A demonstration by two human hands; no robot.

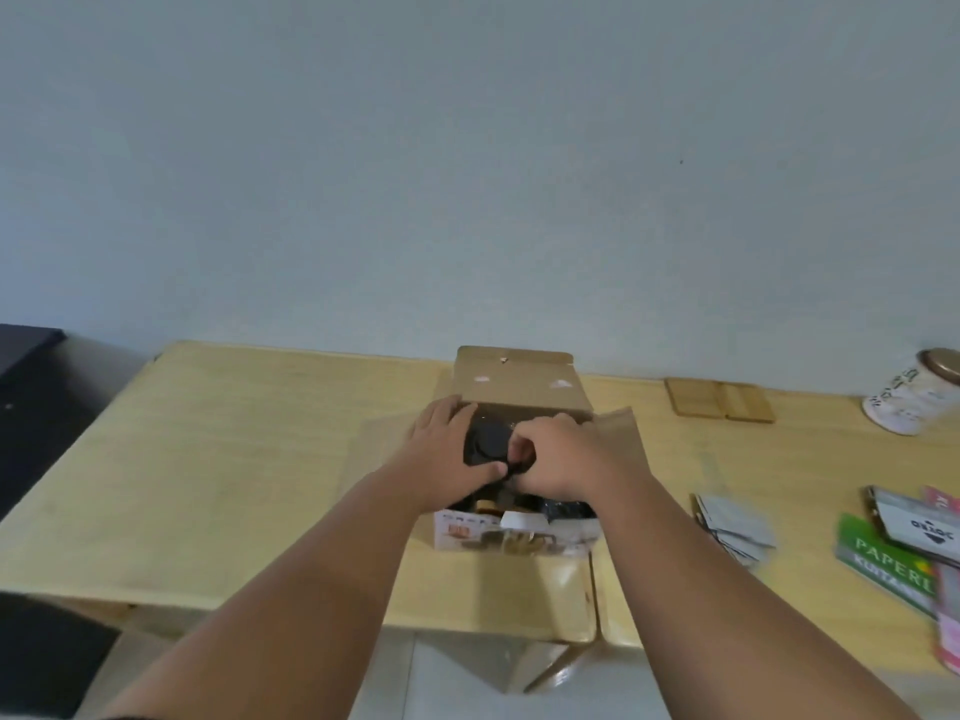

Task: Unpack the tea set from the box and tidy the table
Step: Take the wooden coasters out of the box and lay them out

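Observation:
An open cardboard box (pixel 519 387) stands in the middle of the pale wooden table (pixel 208 459), its lid flap raised at the back and a side flap folded out to the right. Inside it sits a black teapot (pixel 488 441) with a round lid. My left hand (pixel 447 452) grips the pot's left side. My right hand (pixel 556 459) is closed around its right side, at what looks like the handle. More dark pieces and packing show lower in the box, partly hidden by my hands.
Two wooden coasters (pixel 719 400) lie at the back right. A white tin with a gold lid (pixel 914 392) stands at the far right. Silver sachets (pixel 732 522), a green packet (pixel 888 563) and other packets lie at the right edge. A dark cabinet (pixel 26 387) stands left of the table.

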